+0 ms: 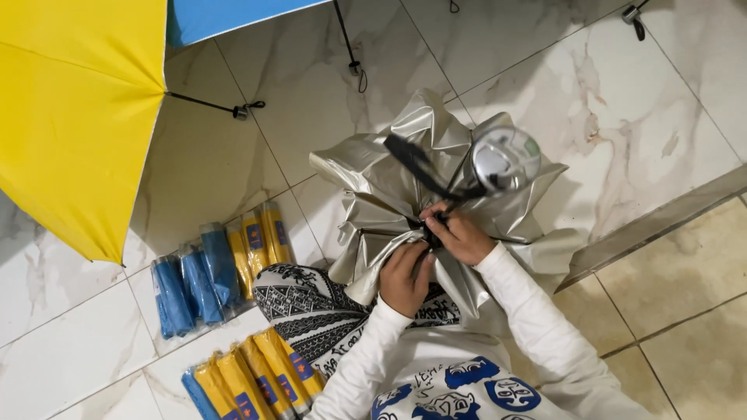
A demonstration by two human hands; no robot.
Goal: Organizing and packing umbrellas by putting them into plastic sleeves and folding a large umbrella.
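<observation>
I am gathering the silver umbrella [389, 187] on my lap, left hand [405, 278] closed around its folds, right hand [464, 236] pinching the black strap [412, 162], which likely needs wrapping snugly next.

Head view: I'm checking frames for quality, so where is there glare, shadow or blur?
Head view: silver umbrella canopy glints brightly; both hands, left hand and right hand, look sharp; the open yellow umbrella casts a soft shadow onto the marble floor.

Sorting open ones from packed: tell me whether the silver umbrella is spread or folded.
Partly collapsed: the silver umbrella canopy hangs crumpled in loose folds, neither taut nor rolled. Both hands, left hand and right hand, gather it.
</observation>
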